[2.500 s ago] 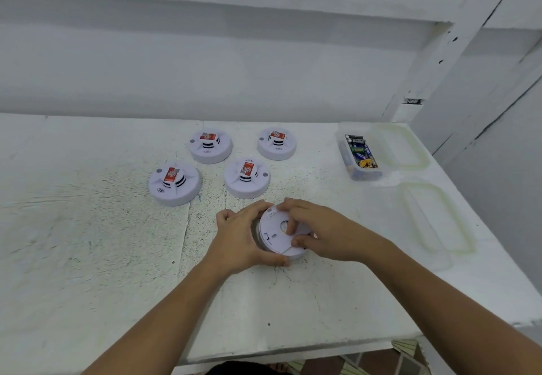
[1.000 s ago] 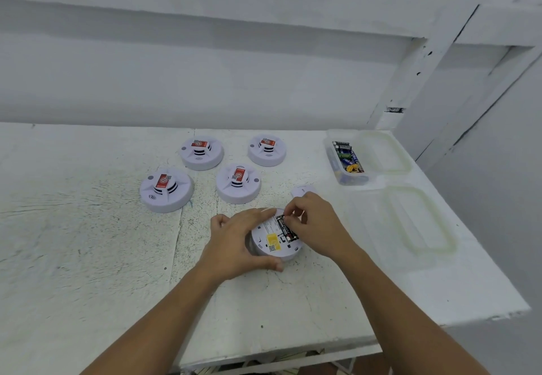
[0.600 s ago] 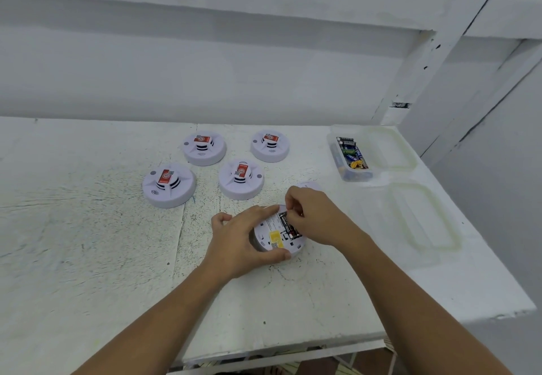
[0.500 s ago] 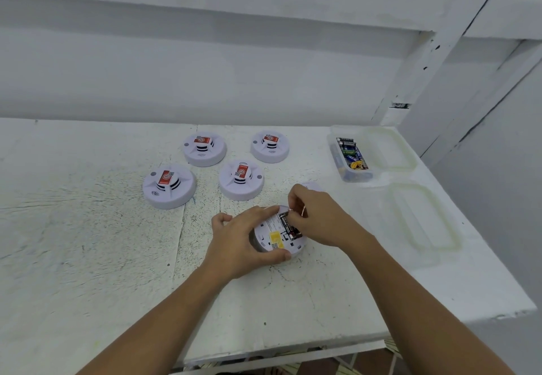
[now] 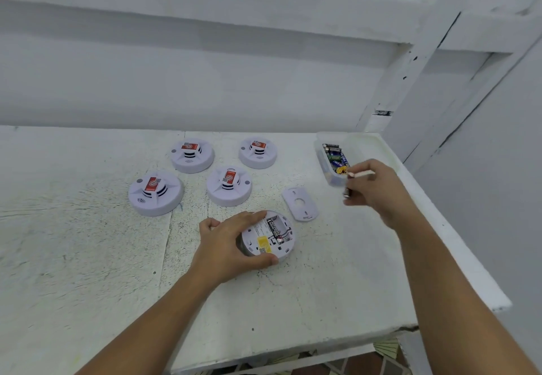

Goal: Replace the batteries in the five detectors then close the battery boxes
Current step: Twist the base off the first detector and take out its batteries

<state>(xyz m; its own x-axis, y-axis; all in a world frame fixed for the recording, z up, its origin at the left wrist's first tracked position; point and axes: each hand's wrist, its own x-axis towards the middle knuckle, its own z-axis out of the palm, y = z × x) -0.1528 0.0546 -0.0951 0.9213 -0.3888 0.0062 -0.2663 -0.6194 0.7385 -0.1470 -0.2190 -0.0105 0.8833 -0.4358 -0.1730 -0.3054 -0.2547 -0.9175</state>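
My left hand is gripping the open detector; my right hand is pinching a battery by the tub.

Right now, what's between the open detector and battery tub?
Head view: the detached battery cover lies on the table between detector and tub; right hand hovers nearer the tub.

The right hand is blurred. Only the dark tip of a battery shows below its curled fingers, and a pale streak by the fingertips cannot be made out. The left hand covers the near-left rim of the upturned detector — print on its yellow label is too small to read. Both forearms run out of view at the near side.
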